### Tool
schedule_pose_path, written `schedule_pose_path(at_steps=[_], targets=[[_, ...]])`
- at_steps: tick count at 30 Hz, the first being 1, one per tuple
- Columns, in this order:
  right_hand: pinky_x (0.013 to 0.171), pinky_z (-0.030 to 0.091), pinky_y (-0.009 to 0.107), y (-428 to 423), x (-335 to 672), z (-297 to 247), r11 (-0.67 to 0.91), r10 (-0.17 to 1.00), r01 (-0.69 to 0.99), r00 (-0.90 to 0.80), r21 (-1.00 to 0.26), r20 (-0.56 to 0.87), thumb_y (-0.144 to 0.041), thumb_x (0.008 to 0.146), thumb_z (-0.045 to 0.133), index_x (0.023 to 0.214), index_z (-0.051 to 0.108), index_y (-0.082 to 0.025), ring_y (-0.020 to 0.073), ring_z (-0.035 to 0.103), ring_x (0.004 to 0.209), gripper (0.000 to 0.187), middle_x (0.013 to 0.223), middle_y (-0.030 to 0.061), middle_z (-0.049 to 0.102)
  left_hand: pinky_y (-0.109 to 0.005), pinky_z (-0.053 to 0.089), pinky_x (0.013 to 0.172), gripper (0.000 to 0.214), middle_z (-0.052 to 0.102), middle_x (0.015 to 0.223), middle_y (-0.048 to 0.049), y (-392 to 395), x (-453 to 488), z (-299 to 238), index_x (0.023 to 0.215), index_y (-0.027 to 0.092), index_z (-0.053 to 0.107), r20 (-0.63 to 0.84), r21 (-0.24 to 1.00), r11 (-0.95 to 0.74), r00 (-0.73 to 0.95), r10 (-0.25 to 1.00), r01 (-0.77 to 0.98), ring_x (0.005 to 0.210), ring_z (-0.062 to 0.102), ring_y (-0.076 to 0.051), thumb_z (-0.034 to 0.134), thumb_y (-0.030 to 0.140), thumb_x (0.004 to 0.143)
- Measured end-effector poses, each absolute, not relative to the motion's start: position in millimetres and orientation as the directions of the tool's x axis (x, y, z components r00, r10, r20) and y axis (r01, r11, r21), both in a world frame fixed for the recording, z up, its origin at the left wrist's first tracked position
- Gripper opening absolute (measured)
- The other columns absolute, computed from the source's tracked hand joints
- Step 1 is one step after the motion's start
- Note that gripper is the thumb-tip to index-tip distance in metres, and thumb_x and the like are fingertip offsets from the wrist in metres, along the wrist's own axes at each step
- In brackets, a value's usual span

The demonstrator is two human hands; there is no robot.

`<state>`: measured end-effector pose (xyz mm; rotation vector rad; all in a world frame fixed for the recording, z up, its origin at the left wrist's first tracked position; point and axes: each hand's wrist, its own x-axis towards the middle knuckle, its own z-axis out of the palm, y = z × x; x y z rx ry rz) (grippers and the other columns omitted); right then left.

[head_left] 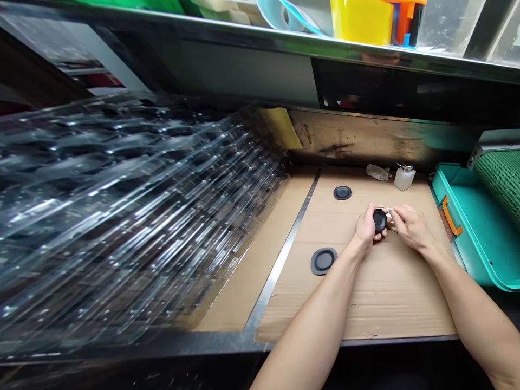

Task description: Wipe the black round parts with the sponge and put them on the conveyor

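Note:
My left hand (368, 227) is closed around a small black oval part (379, 221) with a raised rim, held above the cardboard. Close beside it, my right hand (409, 225) pinches something small and whitish (390, 211) at the part's right edge; its kind is too small to make out. Two similar black oval parts lie on the cardboard (390, 303): one black oval part (342, 193) farther back, and another black oval part (324, 261) left of my left forearm.
Stacked clear plastic trays (142, 216) fill the left side. A small dispenser bottle (404, 177) and crumpled clear plastic (378, 172) are at the back. On the right are a teal bin (467, 189) with an orange handle and a green conveyor belt (501, 179). A shelf (260, 35) runs overhead.

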<state>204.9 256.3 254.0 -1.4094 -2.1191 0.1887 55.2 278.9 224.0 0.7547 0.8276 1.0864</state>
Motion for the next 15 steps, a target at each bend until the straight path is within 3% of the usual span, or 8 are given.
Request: schedule_pose_path(at_steps=[3,7,15], targets=[[0.077,0.044,0.027,255.1,202.4,249.9,0.436,0.867,0.837,-0.292,-0.330,0.404,-0.034,0.104,0.041,0.104,0.071,-0.022,0.0187,0.060,0.086,0.033,0.091,0.0062,0.066,-0.021,0.022,0.035,0.063,0.058,0.046,-0.0047,277.0,56.3,218.5,0.077,0.015,0.064,-0.168,0.919,0.247,0.263,0.950,-0.306,0.031,0.042,-0.009,0.038,0.070,0.094],[0.075,0.041,0.028,253.0,199.9,247.6,0.412,0.854,0.884,-0.290,-0.222,0.431,-0.034,0.103,0.041,0.097,0.070,-0.021,0.0187,0.058,0.083,0.033,0.088,0.0063,0.065,-0.022,0.023,0.034,0.069,0.058,0.043,-0.0061,275.4,56.4,216.3,0.067,0.016,0.063,-0.194,0.960,0.236,0.253,0.948,-0.149,0.028,0.041,-0.009,0.034,0.073,0.094],[0.074,0.038,0.028,252.6,199.9,250.6,0.417,0.840,0.897,-0.318,-0.147,0.439,-0.031,0.103,0.042,0.090,0.069,-0.021,0.0191,0.057,0.082,0.031,0.087,0.0066,0.066,-0.022,0.024,0.036,0.069,0.057,0.042,-0.0060,273.8,56.5,216.9,0.065,0.016,0.063,-0.208,0.964,0.244,0.273,0.939,-0.104,0.029,0.043,-0.010,0.035,0.072,0.095]])
